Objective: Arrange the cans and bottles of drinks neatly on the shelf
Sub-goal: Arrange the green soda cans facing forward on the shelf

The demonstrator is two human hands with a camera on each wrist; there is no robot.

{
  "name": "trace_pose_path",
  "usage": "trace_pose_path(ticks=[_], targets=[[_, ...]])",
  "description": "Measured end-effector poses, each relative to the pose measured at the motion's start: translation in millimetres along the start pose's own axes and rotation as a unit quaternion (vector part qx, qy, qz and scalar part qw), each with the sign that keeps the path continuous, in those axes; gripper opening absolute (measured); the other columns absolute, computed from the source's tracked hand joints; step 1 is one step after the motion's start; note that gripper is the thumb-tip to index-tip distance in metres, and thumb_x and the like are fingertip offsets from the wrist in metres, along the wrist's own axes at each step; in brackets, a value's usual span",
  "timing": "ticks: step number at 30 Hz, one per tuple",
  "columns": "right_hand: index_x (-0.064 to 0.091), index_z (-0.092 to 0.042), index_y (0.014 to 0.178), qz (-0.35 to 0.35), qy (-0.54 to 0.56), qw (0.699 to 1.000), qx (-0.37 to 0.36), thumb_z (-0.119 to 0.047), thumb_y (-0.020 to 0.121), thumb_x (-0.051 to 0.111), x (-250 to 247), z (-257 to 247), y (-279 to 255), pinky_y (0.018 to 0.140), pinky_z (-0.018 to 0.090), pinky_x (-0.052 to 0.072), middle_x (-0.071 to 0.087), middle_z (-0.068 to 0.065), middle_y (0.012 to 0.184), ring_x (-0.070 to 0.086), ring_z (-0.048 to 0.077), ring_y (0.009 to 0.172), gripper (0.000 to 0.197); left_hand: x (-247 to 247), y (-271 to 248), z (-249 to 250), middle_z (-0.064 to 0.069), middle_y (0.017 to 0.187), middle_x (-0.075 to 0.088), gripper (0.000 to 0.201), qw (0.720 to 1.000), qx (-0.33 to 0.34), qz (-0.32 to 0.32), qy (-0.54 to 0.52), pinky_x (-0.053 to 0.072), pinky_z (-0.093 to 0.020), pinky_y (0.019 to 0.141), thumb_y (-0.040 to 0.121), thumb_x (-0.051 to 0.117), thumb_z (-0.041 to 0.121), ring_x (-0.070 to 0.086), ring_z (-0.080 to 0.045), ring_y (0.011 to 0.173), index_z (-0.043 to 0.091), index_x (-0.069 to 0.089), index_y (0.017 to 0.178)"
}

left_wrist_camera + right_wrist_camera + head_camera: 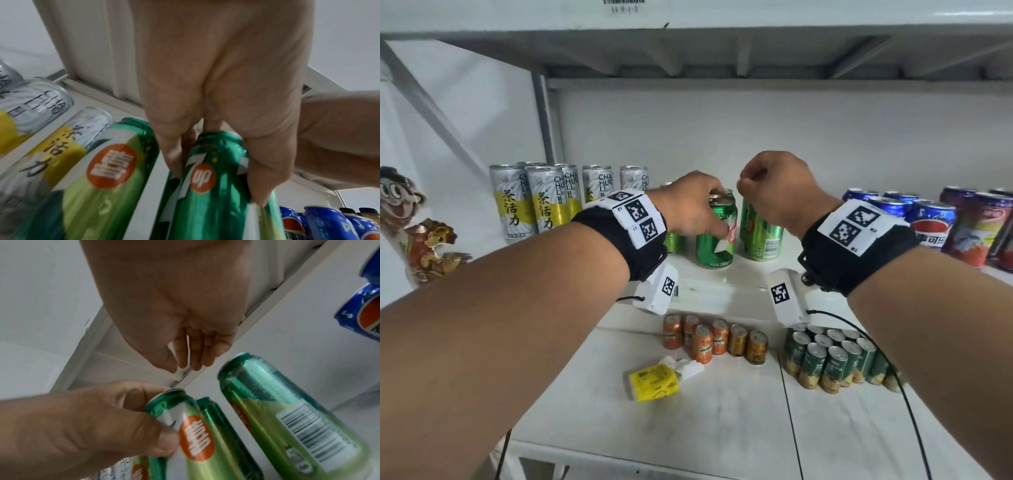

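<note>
The left hand (693, 205) is gripping a green can (715, 228) by its rim, standing mid-shelf (722, 267), seemingly aligning it with its neighbours, while the right hand (774, 186) is hovering empty, fingers loosely curled.

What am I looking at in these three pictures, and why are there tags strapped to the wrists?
No machine here: a person is tidying drinks on a white shelf, wearing a head camera and one camera on each wrist; the tagged black bands hold the wrist cameras. The big picture is the head view; the other two look along each hand. The left hand grips the top of a green 7up can, fingers curled round it. The right hand hovers above another green can, fingers loosely curled, holding nothing. Around them stand silver-and-yellow tea cans and blue Pepsi cans. Lower down are small orange cans, small green cans and a yellow packet.
</note>
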State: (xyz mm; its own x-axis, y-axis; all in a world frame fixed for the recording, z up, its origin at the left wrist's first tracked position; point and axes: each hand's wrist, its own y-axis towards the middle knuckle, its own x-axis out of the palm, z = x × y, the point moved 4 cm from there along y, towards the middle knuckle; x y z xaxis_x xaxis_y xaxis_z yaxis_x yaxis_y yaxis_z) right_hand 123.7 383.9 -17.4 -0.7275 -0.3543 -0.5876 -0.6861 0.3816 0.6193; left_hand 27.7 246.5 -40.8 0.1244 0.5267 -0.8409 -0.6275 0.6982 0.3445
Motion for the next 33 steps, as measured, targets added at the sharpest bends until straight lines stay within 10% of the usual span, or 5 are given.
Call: trace_pose_path(ticks=[4,8,21,28,33], targets=[[0.070,-0.018,0.119,-0.019,-0.125,0.992,-0.001,-0.029,0.090,0.067,0.5,12.5,7.1,0.100,0.031,0.044,0.067,0.006,0.119,0.058,0.029,0.120,0.031,-4.3,12.7,3.0,0.006,0.116,0.060,0.068,0.997,0.016,-0.049,0.063,0.049,-0.022,0.067,0.076,0.093,0.029,0.064,-0.017,0.097,0.023,0.064,0.138],[0.068,-0.027,0.123,-0.055,-0.178,0.981,0.048,-0.044,0.084,0.070,6.8,27.5,7.1,0.108,0.043,0.043,0.060,0.010,0.124,0.048,0.036,0.127,0.042,-4.3,18.6,10.0,0.004,0.123,0.062,0.071,0.993,0.019,-0.043,0.105,0.059,-0.035,0.092,0.073,0.094,0.042,0.065,-0.022,0.108,0.023,0.064,0.135],[0.055,-0.028,0.132,-0.113,-0.084,0.988,0.063,-0.044,0.075,0.089,13.6,64.9,9.8,0.063,0.026,0.041,0.058,0.000,0.110,0.056,0.023,0.095,0.069,7.4,37.0,10.6,-0.004,0.145,0.061,0.070,0.990,0.016,-0.002,0.140,0.047,-0.033,0.103,0.084,0.091,0.024,0.059,-0.027,0.130,0.019,0.061,0.147],[0.057,-0.028,0.127,-0.093,-0.016,0.995,0.035,-0.040,0.073,0.088,-7.8,70.7,-6.7,0.056,0.020,0.040,0.062,-0.003,0.104,0.057,0.008,0.078,0.063,8.6,10.7,45.7,0.003,0.118,0.065,0.044,0.990,0.053,0.087,0.095,0.047,-0.036,0.097,0.081,0.085,0.040,0.050,-0.023,0.118,0.024,0.072,0.121],[0.062,-0.020,0.112,-0.068,0.133,0.986,0.074,-0.030,0.069,0.091,-39.1,84.1,-26.4,0.065,0.031,0.055,0.070,0.001,0.100,0.068,0.016,0.085,0.053,42.2,-2.2,77.7,0.001,0.106,0.074,0.041,0.999,0.020,-0.024,0.010,0.061,-0.035,0.086,0.076,0.092,0.031,0.071,-0.022,0.097,0.021,0.072,0.110]])
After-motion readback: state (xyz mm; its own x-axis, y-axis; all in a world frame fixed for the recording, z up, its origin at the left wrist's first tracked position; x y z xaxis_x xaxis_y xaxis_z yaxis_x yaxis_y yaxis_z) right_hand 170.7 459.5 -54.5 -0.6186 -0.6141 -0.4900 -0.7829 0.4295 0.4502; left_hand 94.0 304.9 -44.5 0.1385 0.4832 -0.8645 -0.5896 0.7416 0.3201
